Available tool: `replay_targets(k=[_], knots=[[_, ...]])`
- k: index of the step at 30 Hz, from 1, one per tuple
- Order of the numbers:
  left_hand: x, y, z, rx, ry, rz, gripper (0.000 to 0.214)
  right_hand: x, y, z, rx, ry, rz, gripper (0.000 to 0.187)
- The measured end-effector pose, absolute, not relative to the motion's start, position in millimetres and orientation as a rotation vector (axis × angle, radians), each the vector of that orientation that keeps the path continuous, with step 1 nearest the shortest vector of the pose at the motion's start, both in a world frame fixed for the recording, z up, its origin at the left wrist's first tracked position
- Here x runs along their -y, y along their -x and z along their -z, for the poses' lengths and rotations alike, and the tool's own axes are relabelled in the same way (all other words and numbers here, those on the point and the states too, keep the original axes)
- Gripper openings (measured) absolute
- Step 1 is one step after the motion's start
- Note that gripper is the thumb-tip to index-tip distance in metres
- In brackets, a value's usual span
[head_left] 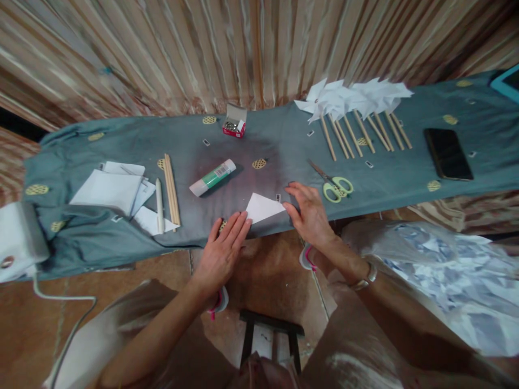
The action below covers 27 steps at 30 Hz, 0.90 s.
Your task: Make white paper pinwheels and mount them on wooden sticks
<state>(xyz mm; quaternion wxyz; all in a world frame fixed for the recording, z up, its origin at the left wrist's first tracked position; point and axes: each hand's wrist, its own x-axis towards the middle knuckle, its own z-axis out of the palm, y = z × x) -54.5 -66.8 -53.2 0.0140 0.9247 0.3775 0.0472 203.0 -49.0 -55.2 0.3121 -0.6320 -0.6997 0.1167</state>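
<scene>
A small folded piece of white paper lies near the front edge of the cloth-covered table, its narrow point toward the right. My left hand rests flat at the paper's left end, fingers stretched out and fingertips against its edge. At the narrow end is my right hand, thumb and forefinger apart, with the thumb tip by the paper's point. Behind the paper lies a green and white glue stick. Scissors with light green handles lie beyond my right hand.
White paper pinwheels on wooden sticks line the back right, near a black phone. A small red box stands open behind. Left are wooden sticks, a white pen-like stick, paper sheets and a white device.
</scene>
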Motion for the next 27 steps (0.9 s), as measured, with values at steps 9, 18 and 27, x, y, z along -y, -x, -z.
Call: replay_targets(k=[9,18,27], knots=[[73,78,59,-1.241,-2.912,-0.139,0.056,50,-204,55,1.872,1.659,-0.286,0.031],[74,79,58,-1.252,-2.892,-0.142,0.056,48,-211,48,1.855,1.631,-0.362,0.036],[73,78,57,-1.249,-2.854,-0.214,0.053,41,-197,39,1.843,1.537,-0.620,0.019]])
